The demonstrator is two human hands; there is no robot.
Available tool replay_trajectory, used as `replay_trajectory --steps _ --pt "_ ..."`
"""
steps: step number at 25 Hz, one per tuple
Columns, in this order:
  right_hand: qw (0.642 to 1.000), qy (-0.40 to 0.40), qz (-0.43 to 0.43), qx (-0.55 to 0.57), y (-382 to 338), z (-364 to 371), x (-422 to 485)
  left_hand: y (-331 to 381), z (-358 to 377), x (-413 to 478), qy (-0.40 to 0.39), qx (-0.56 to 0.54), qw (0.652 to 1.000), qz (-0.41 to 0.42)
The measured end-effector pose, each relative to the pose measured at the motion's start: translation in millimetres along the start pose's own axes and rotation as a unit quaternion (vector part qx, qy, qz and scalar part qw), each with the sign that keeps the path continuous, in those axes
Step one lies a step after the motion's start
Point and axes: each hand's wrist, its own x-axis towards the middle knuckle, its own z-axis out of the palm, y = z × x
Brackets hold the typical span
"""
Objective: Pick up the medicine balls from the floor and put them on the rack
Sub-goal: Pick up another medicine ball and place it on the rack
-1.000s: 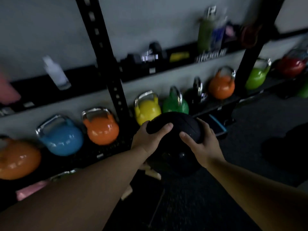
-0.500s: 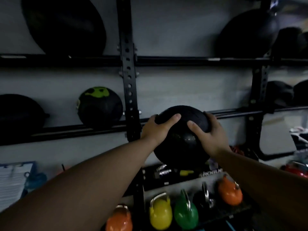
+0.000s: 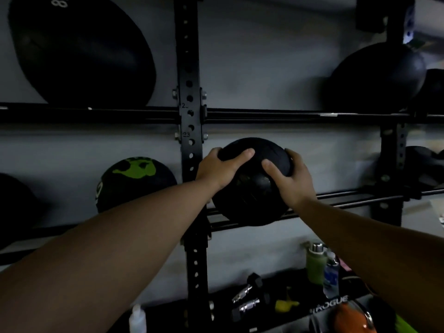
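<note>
A black medicine ball [image 3: 252,188] is held between both hands at the middle shelf of the black rack [image 3: 348,200], just right of the rack's upright post [image 3: 189,116]. Its underside meets the shelf rails. My left hand [image 3: 218,170] grips its upper left side, thumb over the top. My right hand [image 3: 292,181] grips its upper right side. A black ball with green print [image 3: 134,183] sits on the same shelf to the left of the post.
Large black balls rest on the upper shelf at left [image 3: 79,51] and right [image 3: 374,78]; more dark balls lie at far right [image 3: 422,169]. Below, a shelf carries dumbbells [image 3: 249,296], bottles [image 3: 317,265] and an orange kettlebell [image 3: 348,318].
I have lifted the ball from low, near the kettlebells, up to the middle shelf, and the view has risen with it. Both hands keep the same hold.
</note>
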Motion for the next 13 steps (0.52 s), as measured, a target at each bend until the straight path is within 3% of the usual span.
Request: replay_trajectory --steps 6,11,13 --pt "0.999 -0.023 0.033 0.006 94.8 51.2 74.7 -77.1 40.9 95.4 0.003 0.021 1.000 -0.021" --pt "0.988 -0.145 0.038 -0.029 201.0 126.2 137.7 -154.8 93.5 169.1 -0.014 0.206 0.978 0.028" --pt "0.988 -0.150 0.026 -0.030 234.6 152.6 164.9 -179.1 111.8 189.7 -0.023 0.282 0.958 0.052"
